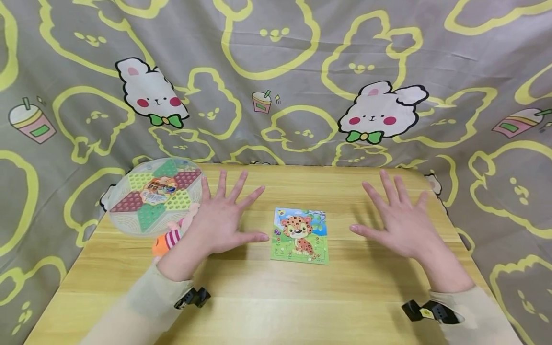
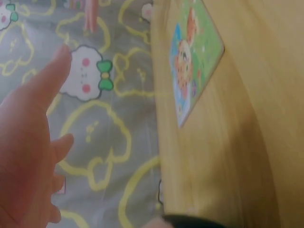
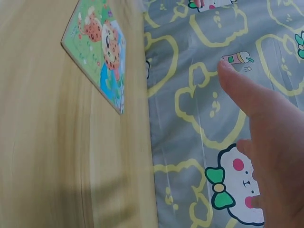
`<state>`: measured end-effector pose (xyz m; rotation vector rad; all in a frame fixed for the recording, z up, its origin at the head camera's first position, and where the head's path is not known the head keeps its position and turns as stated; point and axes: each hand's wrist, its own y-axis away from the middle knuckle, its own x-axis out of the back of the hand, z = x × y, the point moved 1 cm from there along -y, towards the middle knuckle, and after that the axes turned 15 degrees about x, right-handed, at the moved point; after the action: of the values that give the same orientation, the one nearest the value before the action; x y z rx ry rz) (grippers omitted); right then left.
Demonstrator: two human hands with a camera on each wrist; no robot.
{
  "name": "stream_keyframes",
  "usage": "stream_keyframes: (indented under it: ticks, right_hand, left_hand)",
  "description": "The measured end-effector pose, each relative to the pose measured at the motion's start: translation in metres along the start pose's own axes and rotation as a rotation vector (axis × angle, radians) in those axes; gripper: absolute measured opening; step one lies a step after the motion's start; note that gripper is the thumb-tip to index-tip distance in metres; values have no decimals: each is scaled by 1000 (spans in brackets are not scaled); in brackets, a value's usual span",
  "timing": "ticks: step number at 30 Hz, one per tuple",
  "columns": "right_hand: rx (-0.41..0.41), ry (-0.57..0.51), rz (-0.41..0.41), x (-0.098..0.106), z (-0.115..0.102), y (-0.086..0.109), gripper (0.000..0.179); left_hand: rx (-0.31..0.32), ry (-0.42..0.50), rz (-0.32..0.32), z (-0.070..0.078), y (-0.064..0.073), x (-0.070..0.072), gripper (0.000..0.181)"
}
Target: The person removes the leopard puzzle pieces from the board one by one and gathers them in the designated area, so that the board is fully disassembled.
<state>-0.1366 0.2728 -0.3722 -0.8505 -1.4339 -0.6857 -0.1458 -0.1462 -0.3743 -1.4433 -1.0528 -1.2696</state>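
Observation:
A square jigsaw puzzle board [image 1: 299, 235] with a spotted leopard on grass lies flat on the table between both hands. To its left, my left hand [image 1: 222, 218] hovers with fingers spread, the thumb pointing at the board's left edge. My right hand [image 1: 398, 223] is held up on the other side, its fingers likewise spread and holding nothing. The left wrist view shows the left hand [image 2: 23, 142] beside the puzzle board [image 2: 194, 57]. In the right wrist view the right hand [image 3: 273, 133] stays apart from the board [image 3: 99, 47].
At the back left lies a round Chinese checkers board [image 1: 142, 184] with coloured star points. A soft toy in orange and striped pink [image 1: 166, 243] is partly hidden behind the left forearm. A patterned grey curtain [image 1: 297, 57] encloses the wooden table [image 1: 276, 302].

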Motion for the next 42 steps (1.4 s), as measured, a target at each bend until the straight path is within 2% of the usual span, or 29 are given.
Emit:
stream_keyframes:
  ticks: [10, 17, 24, 31, 42]
  right_hand:
    - [28, -45, 7, 1, -6, -9, 108]
    - [45, -64, 23, -1, -10, -16, 105]
    - [79, -116, 26, -5, -15, -26, 102]
    - [102, -165, 22, -6, -18, -31, 101]
    - [163, -194, 39, -13, -21, -38, 95]
  left_hand:
    - [-65, 59, -25, 30, 13, -6, 110]
    - [-79, 96, -38, 44, 18, -20, 110]
    - [-82, 153, -56, 51, 21, -40, 106]
    - [-77, 143, -89, 55, 25, -55, 103]
    - [-115, 223, -190, 62, 26, -79, 93]
